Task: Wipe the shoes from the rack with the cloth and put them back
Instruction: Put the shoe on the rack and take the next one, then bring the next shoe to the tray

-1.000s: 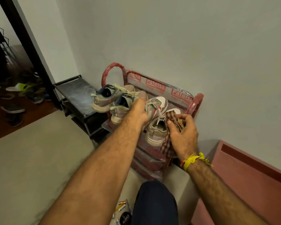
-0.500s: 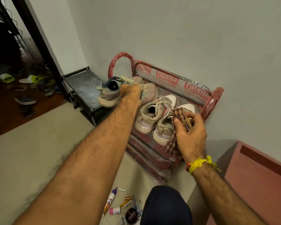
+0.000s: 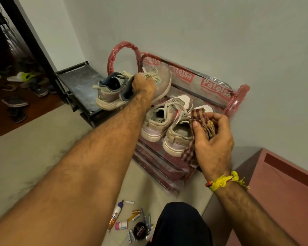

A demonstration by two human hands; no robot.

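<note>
Change: the left hand, a second ago on the nearer grey shoe at the rack's front, now sits farther back between the grey pair, and that pair is raised and tilted.
Floor clutter: a glue tube, batteries and a round tin lie on the floor in front of the rack, beside a dark-clothed knee.
Right hand: the right hand has its grip closed around a bunched checked cloth, at the rack's front right corner; a yellow thread band circles the wrist.
Cloth: touches the heel opening of the right beige shoe.
Beige pair: both stand on the rack's top shelf, heels toward the camera, the left beige shoe just beside its mate.
Left hand grip: closed on the grey shoes at their collars, at the rack's left end.
Rack: the red rack, wrapped in printed plastic, stands against the wall.
Black shelf: a black shelf adjoins the rack's left side.
</note>
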